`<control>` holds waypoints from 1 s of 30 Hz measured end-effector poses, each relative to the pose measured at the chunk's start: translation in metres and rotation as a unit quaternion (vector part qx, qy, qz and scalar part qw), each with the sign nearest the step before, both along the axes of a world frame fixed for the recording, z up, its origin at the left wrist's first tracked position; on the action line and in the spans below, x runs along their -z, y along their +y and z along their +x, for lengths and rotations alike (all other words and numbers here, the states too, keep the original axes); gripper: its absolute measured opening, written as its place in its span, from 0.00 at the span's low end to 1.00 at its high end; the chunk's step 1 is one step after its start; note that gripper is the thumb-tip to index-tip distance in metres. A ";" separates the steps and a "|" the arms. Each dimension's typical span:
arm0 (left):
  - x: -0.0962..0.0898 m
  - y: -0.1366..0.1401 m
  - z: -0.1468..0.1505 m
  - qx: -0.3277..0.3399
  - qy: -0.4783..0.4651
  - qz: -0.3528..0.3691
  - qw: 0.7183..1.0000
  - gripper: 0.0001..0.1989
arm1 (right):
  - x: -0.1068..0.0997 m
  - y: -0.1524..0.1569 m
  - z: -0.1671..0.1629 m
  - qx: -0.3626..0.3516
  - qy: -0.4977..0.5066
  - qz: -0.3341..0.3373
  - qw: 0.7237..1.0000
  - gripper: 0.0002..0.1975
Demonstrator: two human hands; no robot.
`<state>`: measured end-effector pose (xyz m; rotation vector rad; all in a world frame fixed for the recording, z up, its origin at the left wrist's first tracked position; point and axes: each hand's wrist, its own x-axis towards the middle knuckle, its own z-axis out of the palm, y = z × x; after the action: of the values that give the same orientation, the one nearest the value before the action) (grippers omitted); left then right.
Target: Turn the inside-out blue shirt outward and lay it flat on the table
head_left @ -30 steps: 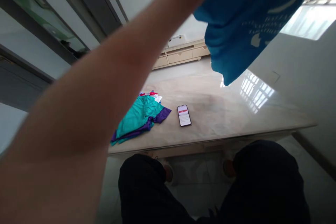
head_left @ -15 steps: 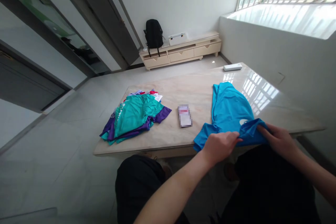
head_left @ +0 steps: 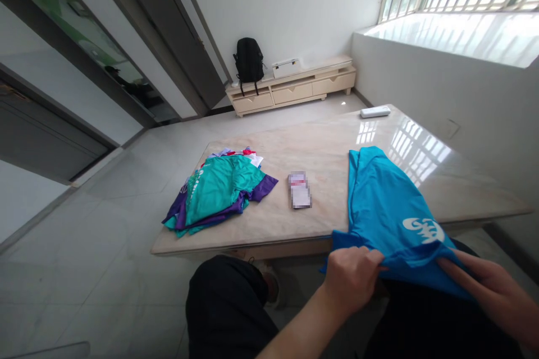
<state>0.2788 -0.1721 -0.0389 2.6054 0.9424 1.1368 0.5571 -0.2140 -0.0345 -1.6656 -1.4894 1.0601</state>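
A blue T-shirt [head_left: 379,196] with a white print lies partly on the marble-look table [head_left: 269,224], its near part drawn over the front edge toward my lap. My left hand [head_left: 353,277] is closed on the near edge of the shirt, pinching the cloth. Farther right, my right hand [head_left: 488,286] grips the shirt's edge too, thumb and fingers on the fabric. Between the two hands the cloth is bunched in folds. To the left, a pile of clothes [head_left: 223,185] has a teal and purple shirt on top.
A blurred-out small pack [head_left: 300,193] lies mid-table. At the far right corner is a white oblong object [head_left: 375,112]. Beyond the table, a low cabinet [head_left: 290,90] along the wall holds a black backpack [head_left: 249,61] and a white box [head_left: 285,68].
Both hands have pulled the blue T-shirt nearer to me, down past the table edge. More of its white print now shows. The view has shifted slightly.
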 end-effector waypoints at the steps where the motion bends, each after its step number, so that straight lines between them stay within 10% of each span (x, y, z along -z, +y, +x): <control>1: 0.002 -0.003 -0.002 -0.004 -0.002 -0.007 1.000 0.13 | -0.002 -0.003 -0.002 -0.006 0.002 0.003 1.000 0.17; 9: -0.014 0.048 0.001 0.048 0.096 0.041 0.993 0.14 | -0.025 0.020 0.005 0.017 0.014 -0.010 1.000 0.20; 18: -0.108 0.314 0.122 -0.036 0.238 0.034 0.970 0.17 | -0.080 0.285 0.066 0.113 -0.209 0.090 0.967 0.24; 21: -0.071 0.321 0.147 -0.047 0.255 0.039 0.965 0.18 | -0.050 0.327 0.058 0.177 -0.268 0.095 0.942 0.29; 27: 0.082 0.237 0.126 -0.044 0.267 -0.065 0.960 0.33 | 0.087 0.297 -0.001 0.128 -0.419 0.066 0.896 0.30; 30: 0.112 0.224 0.113 -0.052 0.240 -0.088 0.965 0.35 | 0.121 0.289 -0.005 0.105 -0.444 0.042 0.889 0.31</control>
<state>0.3917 0.0520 -0.1505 2.7534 1.2144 0.4058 0.5519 0.0746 -0.1554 -2.3284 -1.7708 0.0557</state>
